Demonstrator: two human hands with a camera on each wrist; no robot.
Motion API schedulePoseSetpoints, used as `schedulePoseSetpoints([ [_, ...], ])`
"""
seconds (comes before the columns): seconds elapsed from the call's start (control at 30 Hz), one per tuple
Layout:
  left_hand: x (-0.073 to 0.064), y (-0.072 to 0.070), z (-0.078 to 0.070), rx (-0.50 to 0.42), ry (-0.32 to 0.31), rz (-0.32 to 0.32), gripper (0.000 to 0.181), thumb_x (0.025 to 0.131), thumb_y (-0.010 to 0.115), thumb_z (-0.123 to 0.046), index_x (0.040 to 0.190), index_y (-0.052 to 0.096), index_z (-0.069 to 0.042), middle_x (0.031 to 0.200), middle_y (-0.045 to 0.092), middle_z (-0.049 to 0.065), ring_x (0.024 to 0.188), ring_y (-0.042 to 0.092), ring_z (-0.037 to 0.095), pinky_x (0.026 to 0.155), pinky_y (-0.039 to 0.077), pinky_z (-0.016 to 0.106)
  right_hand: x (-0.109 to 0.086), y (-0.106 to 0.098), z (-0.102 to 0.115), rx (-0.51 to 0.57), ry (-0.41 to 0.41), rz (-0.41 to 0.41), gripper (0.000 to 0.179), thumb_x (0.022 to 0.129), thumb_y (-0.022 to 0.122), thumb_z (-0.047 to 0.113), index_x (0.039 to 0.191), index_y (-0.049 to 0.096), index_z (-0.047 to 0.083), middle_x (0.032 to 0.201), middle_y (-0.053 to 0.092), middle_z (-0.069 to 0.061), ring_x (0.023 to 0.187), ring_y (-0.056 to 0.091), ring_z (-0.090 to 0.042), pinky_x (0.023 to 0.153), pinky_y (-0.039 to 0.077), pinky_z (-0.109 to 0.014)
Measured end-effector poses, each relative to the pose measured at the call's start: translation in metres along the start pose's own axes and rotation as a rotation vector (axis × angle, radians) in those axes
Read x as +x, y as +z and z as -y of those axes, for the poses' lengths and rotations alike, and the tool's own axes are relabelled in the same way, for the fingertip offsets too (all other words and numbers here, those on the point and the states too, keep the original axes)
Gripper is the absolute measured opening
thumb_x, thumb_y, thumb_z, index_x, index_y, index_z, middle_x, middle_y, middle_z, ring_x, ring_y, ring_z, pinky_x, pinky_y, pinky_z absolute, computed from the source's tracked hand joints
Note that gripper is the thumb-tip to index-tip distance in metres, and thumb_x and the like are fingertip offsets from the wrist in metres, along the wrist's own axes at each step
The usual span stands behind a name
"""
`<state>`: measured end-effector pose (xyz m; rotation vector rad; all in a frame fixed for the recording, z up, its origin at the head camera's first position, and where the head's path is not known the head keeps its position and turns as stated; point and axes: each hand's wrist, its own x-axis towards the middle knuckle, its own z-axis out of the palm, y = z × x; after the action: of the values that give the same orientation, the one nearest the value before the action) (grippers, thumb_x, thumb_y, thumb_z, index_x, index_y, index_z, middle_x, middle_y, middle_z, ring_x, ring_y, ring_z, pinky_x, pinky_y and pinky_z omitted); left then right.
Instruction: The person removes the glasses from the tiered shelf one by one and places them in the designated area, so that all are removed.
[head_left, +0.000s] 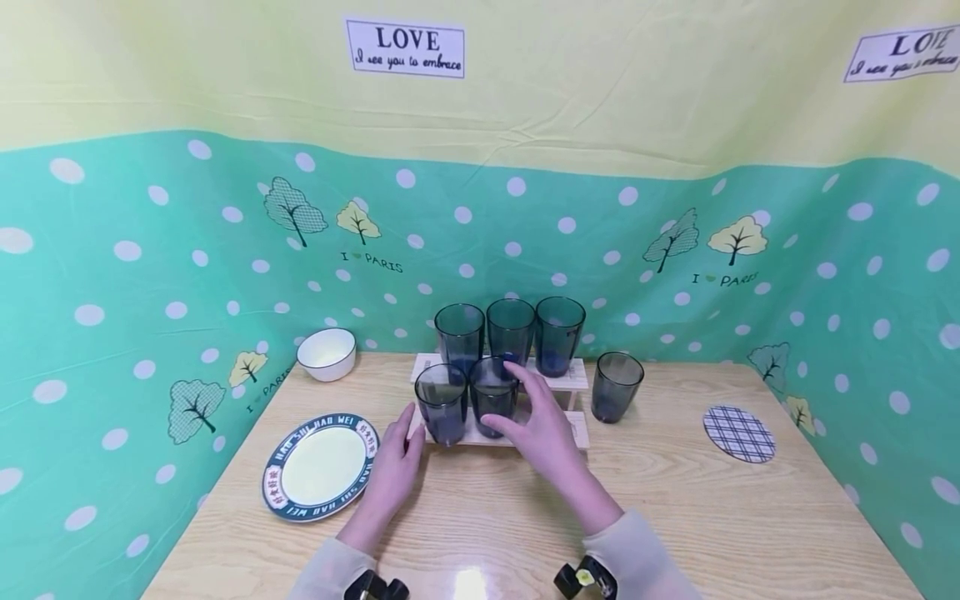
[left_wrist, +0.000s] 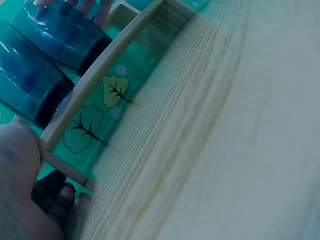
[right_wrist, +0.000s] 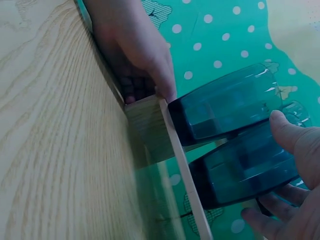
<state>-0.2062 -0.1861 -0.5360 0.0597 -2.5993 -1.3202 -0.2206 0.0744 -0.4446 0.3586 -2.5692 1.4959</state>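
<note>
A two-tier wooden rack (head_left: 579, 427) stands on the table, bearing dark tinted glasses. My left hand (head_left: 396, 462) grips its left end; in the left wrist view the thumb lies by the corner of the lower board (left_wrist: 82, 92), fingers curled beneath. My right hand (head_left: 546, 437) holds the right front glass (head_left: 487, 402), thumb on one side near the rim and fingers on the other. That glass is upright on the lower tier, beside the left front glass (head_left: 442, 414). Three more glasses (head_left: 559, 337) stand in a row on the upper tier.
Another tinted glass (head_left: 617, 390) stands on the table right of the rack, with a round checked mat (head_left: 739, 433) farther right. To the left are a blue-rimmed plate (head_left: 307, 511) and a white bowl (head_left: 327, 367). A dotted cloth (head_left: 465, 267) hangs behind.
</note>
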Motion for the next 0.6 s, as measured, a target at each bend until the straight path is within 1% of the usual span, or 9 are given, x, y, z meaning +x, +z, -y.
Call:
schedulePoseSetpoints([
  [0.17, 0.0001, 0.0005, 0.0002, 0.000, 0.005, -0.001, 0.059, 0.119, 0.050, -0.032, 0.171, 0.039, -0.004, 0.139, 0.064, 0.022, 0.113, 0.064, 0.031, 0.105, 0.055, 0.059, 0.0002, 0.0030, -0.0036, 0.006, -0.004, -0.008, 0.092, 0.088, 0.094, 0.042, 0.166, 0.045, 0.044, 0.172, 0.043, 0.002, 0.157, 0.042, -0.036, 0.120, 0.042, -0.069],
  [0.33, 0.0000, 0.0006, 0.0004, -0.006, 0.005, 0.000, 0.060, 0.119, 0.050, -0.032, 0.171, 0.038, -0.004, 0.141, 0.064, 0.023, 0.117, 0.064, 0.033, 0.108, 0.054, 0.060, 0.0007, 0.0051, -0.0057, 0.015, -0.011, -0.017, 0.089, 0.090, 0.094, 0.040, 0.165, 0.047, 0.041, 0.172, 0.043, 0.003, 0.157, 0.042, -0.034, 0.122, 0.042, -0.067],
  [0.47, 0.0006, 0.0015, 0.0019, -0.004, 0.001, -0.004, 0.060, 0.119, 0.050, -0.032, 0.171, 0.038, -0.005, 0.144, 0.063, 0.023, 0.122, 0.064, 0.035, 0.110, 0.053, 0.061, 0.0005, 0.0062, -0.0072, 0.012, -0.018, -0.033, 0.085, 0.091, 0.093, 0.039, 0.163, 0.050, 0.041, 0.170, 0.046, 0.003, 0.156, 0.045, -0.033, 0.120, 0.044, -0.065],
  [0.6, 0.0013, 0.0023, 0.0032, -0.006, -0.012, -0.002, 0.061, 0.119, 0.051, -0.033, 0.172, 0.037, -0.007, 0.145, 0.062, 0.023, 0.122, 0.064, 0.036, 0.111, 0.053, 0.060, 0.0009, 0.0072, -0.0087, 0.011, -0.025, -0.047, 0.081, 0.091, 0.094, 0.038, 0.160, 0.052, 0.042, 0.168, 0.048, 0.004, 0.153, 0.048, -0.031, 0.118, 0.047, -0.062],
])
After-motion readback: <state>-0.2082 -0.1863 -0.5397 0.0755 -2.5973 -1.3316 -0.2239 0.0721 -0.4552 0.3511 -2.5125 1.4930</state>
